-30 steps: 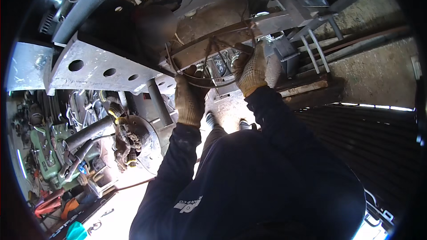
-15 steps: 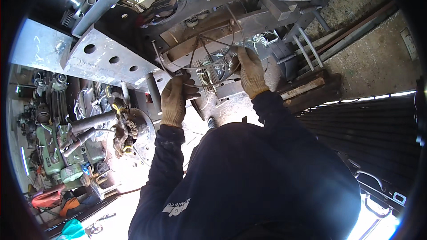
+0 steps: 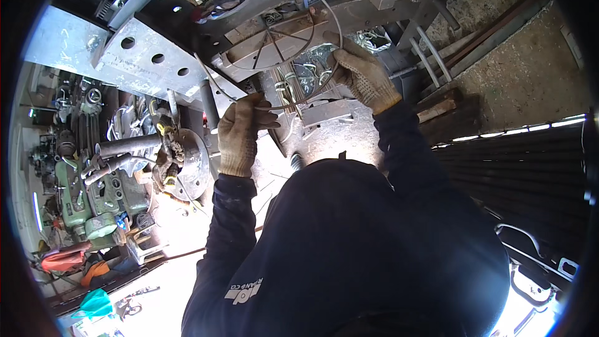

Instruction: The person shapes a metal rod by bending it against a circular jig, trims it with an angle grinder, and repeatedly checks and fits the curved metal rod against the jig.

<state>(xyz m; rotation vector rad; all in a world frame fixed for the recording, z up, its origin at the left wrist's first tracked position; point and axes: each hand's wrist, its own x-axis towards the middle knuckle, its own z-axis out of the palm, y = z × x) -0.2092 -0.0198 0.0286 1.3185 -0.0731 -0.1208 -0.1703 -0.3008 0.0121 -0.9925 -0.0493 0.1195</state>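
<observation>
A thin curved metal rod (image 3: 292, 106) bends in a wide open arc between my hands. My left hand (image 3: 237, 132), in a knitted work glove, is closed round the arc's left part. One rod end rises past that hand toward the steel beam. My gloved right hand (image 3: 365, 78) pinches the rod's right side, and the other end runs up beyond it. Just past the rod, a spoked frame of thin rods (image 3: 274, 51) rests by a flat steel bar (image 3: 268, 56).
A big steel beam with round holes (image 3: 140, 56) lies left of the rods. A round plate on a stand (image 3: 190, 162) bears dirty gloves (image 3: 167, 168). Green machinery (image 3: 73, 196) stands far left. Two bars (image 3: 430, 59) jut out at right, near a timber block (image 3: 449, 109). Bundled rods (image 3: 288, 84) lie below.
My right hand has moved rightward, away from the left one. The rod has shifted, and its right end now reaches farther up. The view has tilted slightly.
</observation>
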